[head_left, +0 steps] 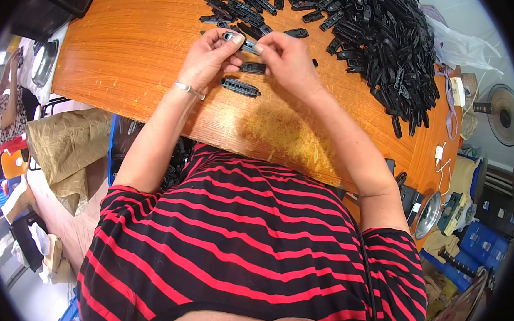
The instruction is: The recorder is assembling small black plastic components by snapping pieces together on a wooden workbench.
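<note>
Between my two hands is a narrow dark plastic part [249, 45] with a shiny, greyish upper face. My left hand [203, 60] pinches its left end with thumb and fingers, and my right hand [292, 62] has its fingertips closed on the right end. Just below it, a black slotted plastic part [252, 68] sits between the hands; whether fingers touch it I cannot tell. Nearer to me, a similar black plastic part [239, 87] lies by itself on the wooden table [117, 46].
A large heap of black plastic parts [387, 51] covers the table's far right. More loose parts [242, 9] are scattered beyond my hands. A fan [503, 114] stands at the right, and brown cloth [66, 149] hangs at the left. Another person [7, 107] is at the far left.
</note>
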### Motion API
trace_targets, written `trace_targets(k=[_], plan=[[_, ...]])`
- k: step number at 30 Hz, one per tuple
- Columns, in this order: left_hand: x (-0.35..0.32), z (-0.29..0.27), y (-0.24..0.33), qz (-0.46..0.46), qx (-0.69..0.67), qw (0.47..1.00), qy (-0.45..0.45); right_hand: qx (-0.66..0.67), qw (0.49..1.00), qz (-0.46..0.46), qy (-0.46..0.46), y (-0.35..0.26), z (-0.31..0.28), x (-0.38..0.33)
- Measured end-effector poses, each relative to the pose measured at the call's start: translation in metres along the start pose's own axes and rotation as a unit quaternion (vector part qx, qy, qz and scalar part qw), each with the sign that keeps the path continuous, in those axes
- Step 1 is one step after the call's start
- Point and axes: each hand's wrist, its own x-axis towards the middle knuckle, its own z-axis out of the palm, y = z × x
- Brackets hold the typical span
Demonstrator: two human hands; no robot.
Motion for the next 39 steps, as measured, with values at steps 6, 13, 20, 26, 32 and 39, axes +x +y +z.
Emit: trace_targets(k=[6,13,20,26,32,39], plan=[[0.009,-0.017,-0.01,0.051,0.183,0.982,-0.016,0.115,0.976,0.124,-0.14,0.01,-0.007,-0.003],[0.011,-0.014,-0.018,0.029,0.239,0.97,-0.028,0.095,0.972,0.181,-0.12,0.018,-0.007,-0.003],[0.018,-0.016,-0.026,0.065,0.312,0.947,-0.026,0.066,0.974,0.193,-0.098,0.019,-0.003,-0.002],[0.02,-0.016,-0.024,0.062,0.362,0.93,-0.019,0.064,0.972,0.201,-0.101,0.017,-0.003,0.0],[0.02,-0.013,-0.016,0.002,0.378,0.925,-0.038,0.109,0.937,0.289,-0.161,0.009,-0.011,0.008],[0.035,-0.011,-0.01,-0.029,0.431,0.901,-0.036,0.102,0.929,0.287,-0.211,0.009,-0.016,0.018]])
